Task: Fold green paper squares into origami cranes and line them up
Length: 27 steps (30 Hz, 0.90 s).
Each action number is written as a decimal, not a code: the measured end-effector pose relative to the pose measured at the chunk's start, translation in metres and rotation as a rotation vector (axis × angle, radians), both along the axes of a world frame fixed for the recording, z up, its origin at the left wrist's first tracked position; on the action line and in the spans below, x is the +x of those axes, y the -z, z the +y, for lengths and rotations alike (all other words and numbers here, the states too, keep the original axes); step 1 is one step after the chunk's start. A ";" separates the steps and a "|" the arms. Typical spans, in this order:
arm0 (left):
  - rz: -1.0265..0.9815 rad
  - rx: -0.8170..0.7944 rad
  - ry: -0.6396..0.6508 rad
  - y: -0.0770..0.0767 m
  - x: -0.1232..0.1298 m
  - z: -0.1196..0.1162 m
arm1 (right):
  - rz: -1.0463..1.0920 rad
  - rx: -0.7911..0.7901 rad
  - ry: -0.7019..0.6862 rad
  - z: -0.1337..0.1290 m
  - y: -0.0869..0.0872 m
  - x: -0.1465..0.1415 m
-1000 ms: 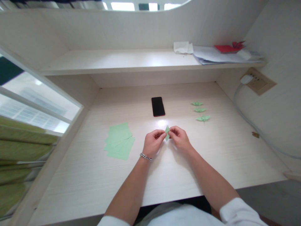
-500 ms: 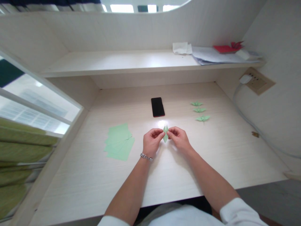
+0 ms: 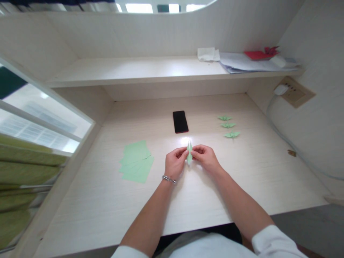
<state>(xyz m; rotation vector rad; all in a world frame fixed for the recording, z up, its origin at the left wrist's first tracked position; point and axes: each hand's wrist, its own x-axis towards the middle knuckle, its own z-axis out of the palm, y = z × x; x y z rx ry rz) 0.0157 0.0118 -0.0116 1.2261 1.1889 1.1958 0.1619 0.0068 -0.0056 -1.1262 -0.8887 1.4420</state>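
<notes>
Between my hands is a folded piece of green origami paper (image 3: 189, 153), a narrow diamond with two points at its far end. My left hand (image 3: 176, 162) pinches its left edge, thumb on top; a chain bracelet sits on that wrist. On the opposite edge, my right hand (image 3: 206, 158) grips the paper between thumb and fingers. To the left lies a fanned stack of green paper sheets (image 3: 137, 162). Three folded green paper cranes stand in a column on the right, the nearest crane (image 3: 232, 135) being the largest in view.
A black phone (image 3: 180, 122) lies beyond my hands on the pale desk (image 3: 94, 200). Above runs a shelf (image 3: 134, 68) with papers (image 3: 242, 62) and a red paper crane (image 3: 271, 50). A cable (image 3: 282, 136) hangs from the wall socket (image 3: 295, 92) at right.
The folded paper looks narrower, with its near end drawn to a slimmer point. My left hand has shifted slightly right; both hands keep their pinch.
</notes>
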 end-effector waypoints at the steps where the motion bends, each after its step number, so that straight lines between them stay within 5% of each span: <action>1: 0.009 0.008 -0.004 0.000 0.000 0.000 | 0.013 -0.006 -0.004 0.000 0.000 0.000; 15: 0.095 0.059 -0.013 -0.006 0.002 -0.005 | 0.024 0.005 0.016 0.001 0.004 0.000; 27: -0.102 -0.121 -0.034 0.001 0.004 0.002 | -0.035 0.037 0.024 0.000 0.001 -0.004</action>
